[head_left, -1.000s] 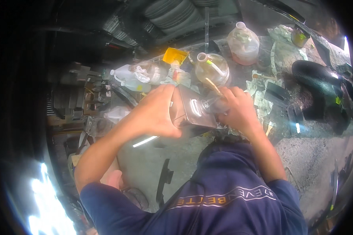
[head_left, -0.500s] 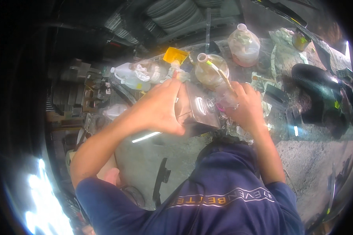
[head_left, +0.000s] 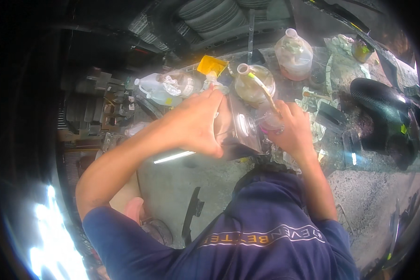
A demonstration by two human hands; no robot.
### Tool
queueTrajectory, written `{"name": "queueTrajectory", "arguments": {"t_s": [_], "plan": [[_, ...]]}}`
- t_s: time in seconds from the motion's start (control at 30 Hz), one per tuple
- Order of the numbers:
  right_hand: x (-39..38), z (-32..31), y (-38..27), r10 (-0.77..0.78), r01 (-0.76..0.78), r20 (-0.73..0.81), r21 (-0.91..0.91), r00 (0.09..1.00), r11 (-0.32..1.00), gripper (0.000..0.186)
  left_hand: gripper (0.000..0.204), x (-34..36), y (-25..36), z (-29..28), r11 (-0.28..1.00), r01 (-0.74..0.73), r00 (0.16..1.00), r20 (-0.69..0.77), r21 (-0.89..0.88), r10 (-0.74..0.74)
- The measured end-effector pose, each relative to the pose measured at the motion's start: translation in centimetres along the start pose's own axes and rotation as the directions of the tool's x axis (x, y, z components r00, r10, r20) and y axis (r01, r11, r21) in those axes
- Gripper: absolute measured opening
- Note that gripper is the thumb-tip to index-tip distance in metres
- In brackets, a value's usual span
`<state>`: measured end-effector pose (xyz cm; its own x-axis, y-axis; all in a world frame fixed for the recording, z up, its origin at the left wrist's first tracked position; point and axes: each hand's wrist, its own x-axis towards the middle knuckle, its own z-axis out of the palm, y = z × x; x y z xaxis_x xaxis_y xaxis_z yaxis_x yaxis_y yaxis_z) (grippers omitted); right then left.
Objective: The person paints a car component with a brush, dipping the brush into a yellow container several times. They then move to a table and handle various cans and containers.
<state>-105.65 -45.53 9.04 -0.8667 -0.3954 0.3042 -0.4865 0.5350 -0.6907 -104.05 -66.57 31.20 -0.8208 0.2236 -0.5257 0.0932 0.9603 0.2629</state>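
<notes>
My left hand (head_left: 198,123) grips a shiny rectangular can (head_left: 242,125) from its side, thumb and fingers spread across it. The can is tipped, with its top toward the right. Against that end, my right hand (head_left: 291,128) is wrapped round a small clear plastic cup (head_left: 267,117). A pale stick or brush handle (head_left: 263,86) with a yellow-green end slants up out of the cup. Whether liquid passes between can and cup I cannot make out. Just beyond stands a cloudy round jug (head_left: 254,88) with an open neck.
Behind the hands are another open jug (head_left: 294,58), a yellow scoop-like piece (head_left: 212,65) and a white plastic bottle (head_left: 154,88). A brush (head_left: 316,94) lies on the cluttered bench at right. Farther right is a curved black carbon-weave part (head_left: 382,116).
The can has turned slightly in my left hand, and my left elbow has shifted outward. My right hand still holds the cup in nearly the same place.
</notes>
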Motion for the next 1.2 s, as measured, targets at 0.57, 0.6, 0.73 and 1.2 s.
{"name": "queueTrajectory", "arguments": {"t_s": [0.57,0.6,0.73,1.2], "plan": [[-0.1,0.1,-0.1,-0.002,0.003,-0.023,0.029,1.0,1.0,0.072,0.05,1.6,0.7,-0.8,0.994,0.096,0.978,0.179,0.053,-0.104],[-0.2,-0.1,-0.1,0.002,-0.001,-0.024,0.029,1.0,1.0,0.071,0.05,1.6,0.7,-0.8,0.994,0.094,0.979,0.179,0.053,-0.102],[-0.2,-0.3,-0.1,0.021,-0.02,-0.016,0.032,1.0,0.999,0.069,0.05,1.7,0.7,-0.8,0.994,0.096,0.984,0.143,0.057,-0.104],[1.2,-0.7,-2.1,0.087,-0.091,0.03,0.186,0.996,0.978,0.07,0.073,-2.2,-4.5,1.8,0.998,0.012,0.994,-0.106,-0.061,-0.019]]}}
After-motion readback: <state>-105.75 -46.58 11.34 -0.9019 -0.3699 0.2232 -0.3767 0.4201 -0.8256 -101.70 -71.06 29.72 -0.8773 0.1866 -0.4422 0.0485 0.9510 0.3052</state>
